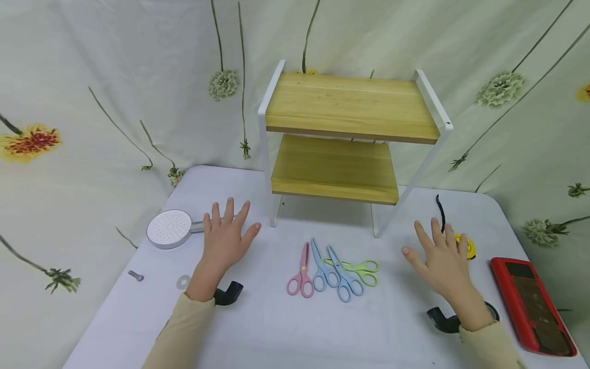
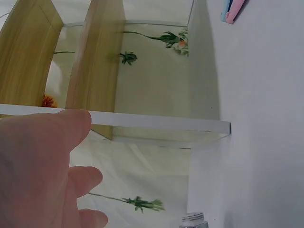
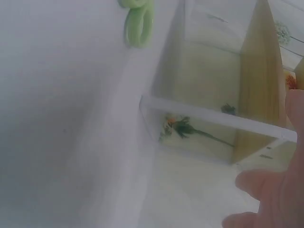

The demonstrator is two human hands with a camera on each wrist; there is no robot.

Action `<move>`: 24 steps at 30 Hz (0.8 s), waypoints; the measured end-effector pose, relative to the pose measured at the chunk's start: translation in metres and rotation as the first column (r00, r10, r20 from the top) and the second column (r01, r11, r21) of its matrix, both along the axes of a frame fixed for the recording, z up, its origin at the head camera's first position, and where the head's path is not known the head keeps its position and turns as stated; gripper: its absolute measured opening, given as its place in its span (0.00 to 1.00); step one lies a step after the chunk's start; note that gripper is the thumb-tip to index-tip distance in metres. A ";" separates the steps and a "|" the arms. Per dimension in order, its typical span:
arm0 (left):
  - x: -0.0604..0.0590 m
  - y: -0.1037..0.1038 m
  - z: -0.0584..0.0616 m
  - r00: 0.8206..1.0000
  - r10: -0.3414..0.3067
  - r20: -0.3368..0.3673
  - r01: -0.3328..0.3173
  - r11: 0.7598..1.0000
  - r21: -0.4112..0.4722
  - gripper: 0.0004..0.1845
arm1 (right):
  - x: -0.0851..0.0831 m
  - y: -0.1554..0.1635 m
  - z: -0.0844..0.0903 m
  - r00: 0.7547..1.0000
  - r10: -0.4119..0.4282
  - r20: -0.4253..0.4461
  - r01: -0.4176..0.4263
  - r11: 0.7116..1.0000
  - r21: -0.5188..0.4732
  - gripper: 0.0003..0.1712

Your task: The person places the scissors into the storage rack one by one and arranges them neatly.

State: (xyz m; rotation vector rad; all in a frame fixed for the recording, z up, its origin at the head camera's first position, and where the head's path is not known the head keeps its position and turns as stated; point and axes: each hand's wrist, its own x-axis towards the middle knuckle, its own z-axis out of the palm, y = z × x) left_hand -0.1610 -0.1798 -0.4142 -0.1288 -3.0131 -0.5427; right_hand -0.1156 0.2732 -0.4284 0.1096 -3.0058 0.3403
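I see both hands spread flat over the table [image 1: 276, 328], fingers straight and apart, gripping nothing. My left hand [image 1: 226, 238] sits just beside the white shower head [image 1: 169, 228]; my right hand [image 1: 442, 264] is near a yellow tape measure [image 1: 466, 245] and a black strap [image 1: 441, 211].

Between the hands lie four scissors — pink [image 1: 301, 271], two blue [image 1: 332, 269], green [image 1: 357, 268]. The pink and blue pairs run lengthwise away from me, tips toward the wooden shelf [image 1: 350, 138], handles toward me; the green pair lies crosswise, handles to the right.

I can read no writing anywhere — the red device [image 1: 530, 305] at the right edge shows none.
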 end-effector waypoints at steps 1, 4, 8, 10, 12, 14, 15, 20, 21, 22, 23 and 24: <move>-0.002 0.000 0.001 1.000 -0.001 0.000 0.001 1.000 0.008 0.37 | 0.001 -0.002 -0.001 1.000 0.007 0.013 -0.007 1.000 -0.010 0.45; -0.009 0.001 0.002 1.000 -0.009 -0.003 0.009 0.999 0.040 0.37 | 0.003 -0.010 -0.007 0.999 0.034 0.026 -0.033 0.999 -0.030 0.45; -0.017 0.005 0.003 1.000 -0.021 -0.003 0.022 0.997 0.068 0.36 | 0.008 -0.022 -0.022 0.996 0.087 0.008 -0.087 0.995 -0.057 0.42; -0.020 0.007 0.003 0.999 -0.034 -0.006 0.034 0.997 0.076 0.35 | 0.010 -0.029 -0.030 0.993 0.116 -0.007 -0.117 0.990 -0.075 0.41; -0.023 0.009 0.003 0.999 -0.050 -0.011 0.051 0.995 0.086 0.35 | 0.010 -0.036 -0.038 0.990 0.143 -0.021 -0.144 0.985 -0.089 0.39; -0.026 0.011 0.004 0.998 -0.062 -0.013 0.063 0.993 0.099 0.35 | 0.012 -0.043 -0.043 0.985 0.172 -0.032 -0.174 0.979 -0.110 0.38; -0.027 0.012 0.004 0.998 -0.065 -0.014 0.066 0.992 0.105 0.35 | 0.012 -0.046 -0.045 0.981 0.188 -0.042 -0.191 0.975 -0.117 0.38; -0.033 0.017 0.008 0.997 -0.065 -0.044 0.072 0.981 0.182 0.33 | 0.015 -0.061 -0.051 0.948 0.295 -0.117 -0.311 0.938 -0.154 0.35; -0.034 0.018 0.009 0.996 -0.067 -0.057 0.077 0.975 0.209 0.32 | 0.015 -0.064 -0.052 0.938 0.319 -0.133 -0.338 0.928 -0.157 0.35; -0.035 0.020 0.011 0.995 -0.070 -0.073 0.085 0.968 0.235 0.32 | 0.016 -0.066 -0.053 0.928 0.343 -0.147 -0.364 0.917 -0.163 0.34; -0.036 0.022 0.011 0.993 -0.073 -0.089 0.094 0.960 0.265 0.31 | 0.016 -0.069 -0.054 0.918 0.364 -0.159 -0.389 0.906 -0.166 0.34; -0.037 0.023 0.012 0.992 -0.074 -0.102 0.101 0.949 0.297 0.30 | 0.017 -0.072 -0.055 0.908 0.385 -0.168 -0.411 0.897 -0.166 0.33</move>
